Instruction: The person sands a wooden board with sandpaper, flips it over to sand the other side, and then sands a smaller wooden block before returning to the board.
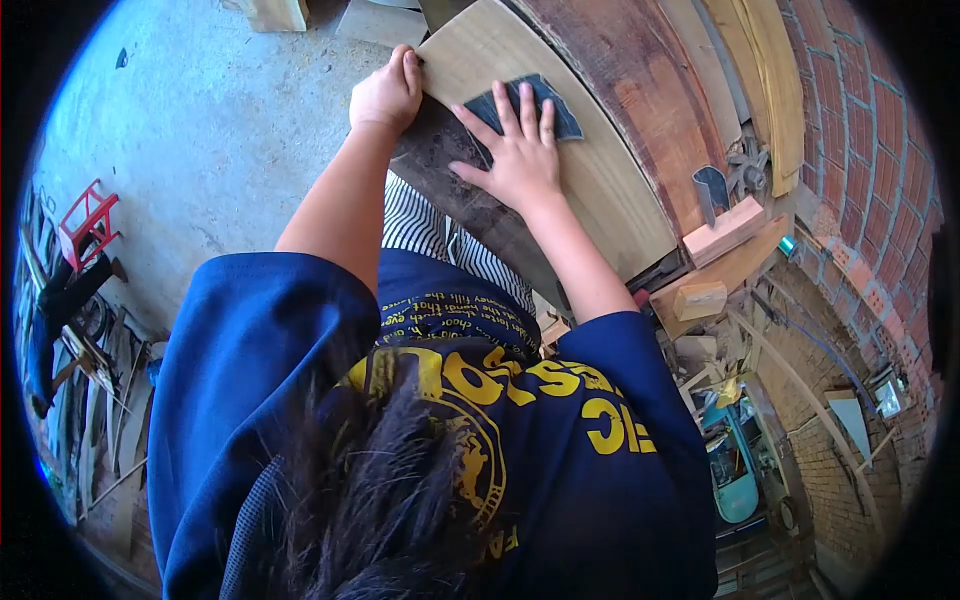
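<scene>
A pale wooden board (610, 190) lies across a darker work surface in front of me. My left hand (388, 92) is closed at the board's near left corner, thumb on top; the fingers underneath are mostly hidden. Flat on the board is a dark sheet of sandpaper (568, 120). My right hand (518, 160) rests on that sheet with its fingers spread, the thumb reaching past the board's near edge.
Beyond the board lies a reddish-brown plank (650, 90). A wood block (724, 230) and a dark curved metal piece (711, 190) sit at its right end. A brick wall (870, 130) rises on the right. A red stool (88, 225) stands on the concrete floor (230, 140).
</scene>
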